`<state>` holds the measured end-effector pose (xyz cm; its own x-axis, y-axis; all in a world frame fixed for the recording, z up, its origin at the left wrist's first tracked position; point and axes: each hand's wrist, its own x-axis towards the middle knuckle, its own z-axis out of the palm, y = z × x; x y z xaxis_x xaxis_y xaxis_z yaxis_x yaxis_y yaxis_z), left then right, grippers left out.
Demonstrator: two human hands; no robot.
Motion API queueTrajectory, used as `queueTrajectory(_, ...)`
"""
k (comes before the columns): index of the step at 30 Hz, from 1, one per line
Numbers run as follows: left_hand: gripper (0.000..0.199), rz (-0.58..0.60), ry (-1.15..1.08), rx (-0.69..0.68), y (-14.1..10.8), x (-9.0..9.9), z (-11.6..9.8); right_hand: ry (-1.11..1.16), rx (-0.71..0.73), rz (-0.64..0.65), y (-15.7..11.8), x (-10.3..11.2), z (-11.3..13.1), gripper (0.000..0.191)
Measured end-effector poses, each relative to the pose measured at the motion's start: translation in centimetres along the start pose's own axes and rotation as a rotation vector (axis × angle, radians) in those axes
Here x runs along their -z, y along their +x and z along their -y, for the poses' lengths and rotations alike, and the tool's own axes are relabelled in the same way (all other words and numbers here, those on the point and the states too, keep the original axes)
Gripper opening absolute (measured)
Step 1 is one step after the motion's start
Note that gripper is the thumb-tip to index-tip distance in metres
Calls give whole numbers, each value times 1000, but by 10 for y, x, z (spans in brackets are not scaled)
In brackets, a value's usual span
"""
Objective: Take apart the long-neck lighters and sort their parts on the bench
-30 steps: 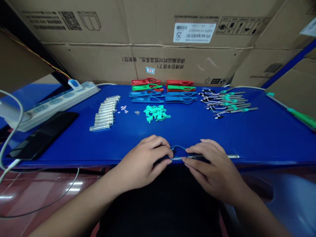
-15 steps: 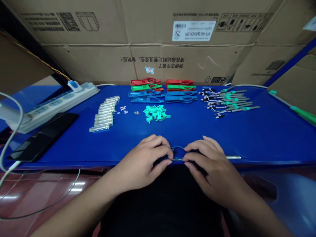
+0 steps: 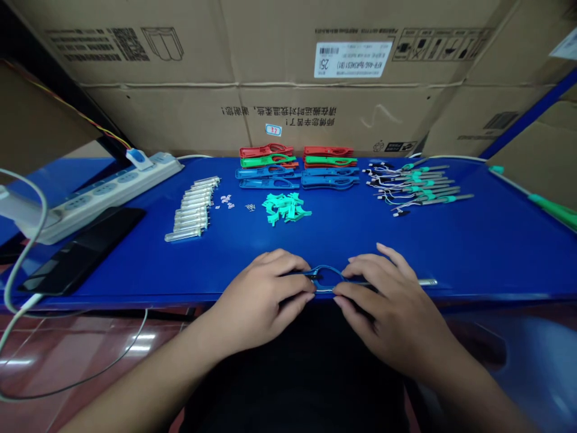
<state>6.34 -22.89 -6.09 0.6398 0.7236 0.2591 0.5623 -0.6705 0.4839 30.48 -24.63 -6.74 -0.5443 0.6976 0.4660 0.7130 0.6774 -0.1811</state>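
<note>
My left hand [image 3: 264, 294] and my right hand [image 3: 387, 294] meet at the table's front edge around a blue plastic clip [image 3: 327, 276] with an oval loop. A thin metal rod [image 3: 426, 281] sticks out past my right hand, and its middle is hidden by my fingers. Beyond my hands lie rows of red, green and blue clip halves [image 3: 268, 165], a heap of mint-green plastic pieces [image 3: 285, 208], a row of clear tubes with metal parts [image 3: 192, 209], and wired green-banded pens [image 3: 419, 186].
A white power strip [image 3: 103, 195] and a black tablet or phone [image 3: 81, 249] lie on the blue table [image 3: 487, 252] at the left. Cardboard boxes [image 3: 315, 78] stand behind it. Below the front edge is a tiled floor with a loose cable.
The blue clip's loop now shows more fully between my hands, and the fingers of my right hand have lifted and spread a little. The view has shifted slightly.
</note>
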Motion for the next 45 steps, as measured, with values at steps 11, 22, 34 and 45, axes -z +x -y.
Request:
queueTrajectory(11,22,66,125,18,24,16,9,14,-32,108,16,-2,-26,19)
queueTrajectory(22,22,212,112,-2,42,34,26,100,78,114,71,39,-44,17)
queueTrajectory(34,22,-147,102,-42,105,100,53,-15,-183,-71,177,21,-117,25)
queueTrajectory(45,15,101,219,-12,95,82,99,91,37,451,161,-26,-92,20)
